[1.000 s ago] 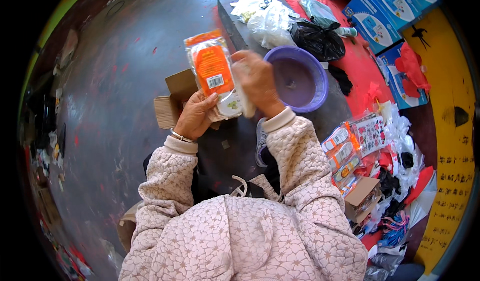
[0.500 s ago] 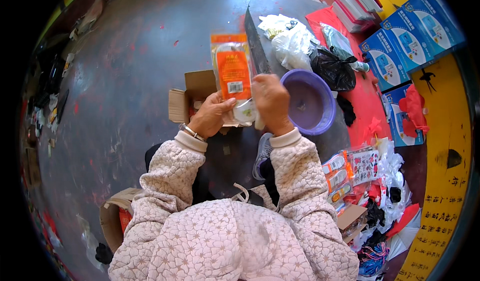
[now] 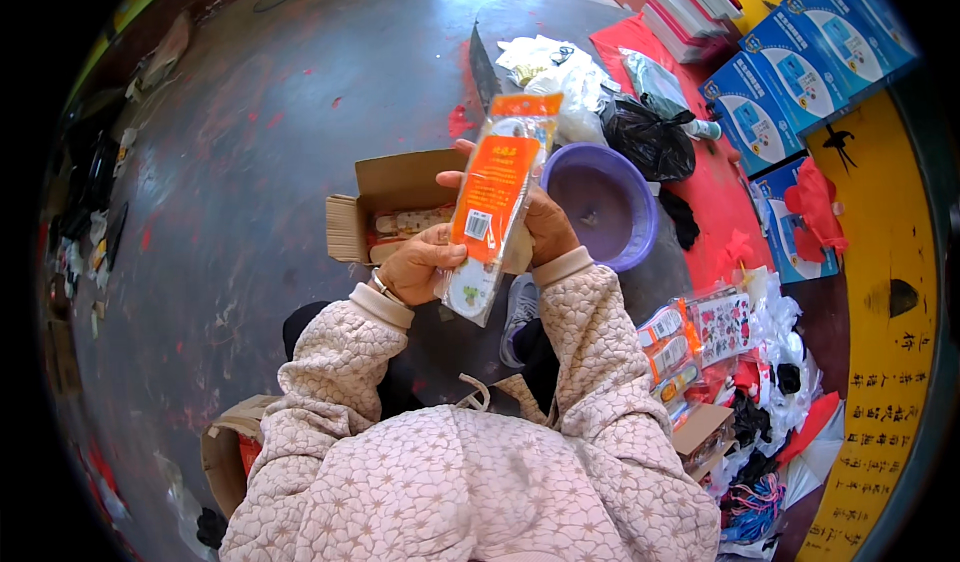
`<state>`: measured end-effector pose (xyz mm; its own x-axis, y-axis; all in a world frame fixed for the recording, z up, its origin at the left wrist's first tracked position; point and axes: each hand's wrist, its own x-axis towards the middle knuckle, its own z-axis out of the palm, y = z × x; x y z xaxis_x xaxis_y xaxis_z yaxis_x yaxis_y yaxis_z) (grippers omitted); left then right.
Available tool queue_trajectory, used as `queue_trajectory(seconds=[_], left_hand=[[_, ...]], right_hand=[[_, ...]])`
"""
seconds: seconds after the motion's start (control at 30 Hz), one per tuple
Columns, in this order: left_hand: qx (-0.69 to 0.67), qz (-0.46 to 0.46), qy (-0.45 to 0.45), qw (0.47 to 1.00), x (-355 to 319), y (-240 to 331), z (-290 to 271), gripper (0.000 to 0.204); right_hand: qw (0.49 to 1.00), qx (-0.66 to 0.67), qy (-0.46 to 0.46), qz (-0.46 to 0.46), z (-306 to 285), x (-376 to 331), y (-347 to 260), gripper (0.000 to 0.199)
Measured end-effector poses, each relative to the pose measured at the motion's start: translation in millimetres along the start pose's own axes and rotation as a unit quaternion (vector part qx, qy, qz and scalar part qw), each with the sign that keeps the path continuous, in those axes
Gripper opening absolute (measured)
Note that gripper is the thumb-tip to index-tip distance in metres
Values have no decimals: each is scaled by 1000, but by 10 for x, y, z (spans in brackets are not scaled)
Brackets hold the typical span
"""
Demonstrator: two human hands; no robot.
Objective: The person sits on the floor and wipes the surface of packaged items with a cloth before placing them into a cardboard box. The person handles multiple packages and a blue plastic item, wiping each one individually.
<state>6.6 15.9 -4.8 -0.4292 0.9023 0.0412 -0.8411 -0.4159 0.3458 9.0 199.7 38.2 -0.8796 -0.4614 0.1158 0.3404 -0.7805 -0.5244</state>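
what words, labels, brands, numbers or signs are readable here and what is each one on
I won't copy wording out, but it stands here:
Flat clear plastic packet with an orange label, in the left hand: printed characters and a barcode; finest lines too small to read.
Blue printed boxes: pale characters.
Yellow wall: dark handwritten characters.
Orange-and-clear plastic packets at right: print too small to read.

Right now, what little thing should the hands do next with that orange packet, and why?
Perhaps the right hand should curl around the orange-labelled plastic packet to steady it: its fingers stretch out behind the packet, while the left hand pinches just the packet's lower left edge.
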Motion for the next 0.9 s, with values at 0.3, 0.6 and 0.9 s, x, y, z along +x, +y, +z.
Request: queue_trajectory(seconds=[0.3, 0.6, 0.9], left_hand=[[70, -34, 83, 994, 46, -9, -12, 49], [41, 95, 216, 971, -22, 251, -59, 49], [276, 172, 266, 907, 39, 296, -79, 36]], right_hand=[[997, -16, 77, -8, -373, 22, -19, 33], [894, -144, 403, -136, -265, 63, 28, 22], [921, -178, 323, -125, -220, 70, -86, 23]])
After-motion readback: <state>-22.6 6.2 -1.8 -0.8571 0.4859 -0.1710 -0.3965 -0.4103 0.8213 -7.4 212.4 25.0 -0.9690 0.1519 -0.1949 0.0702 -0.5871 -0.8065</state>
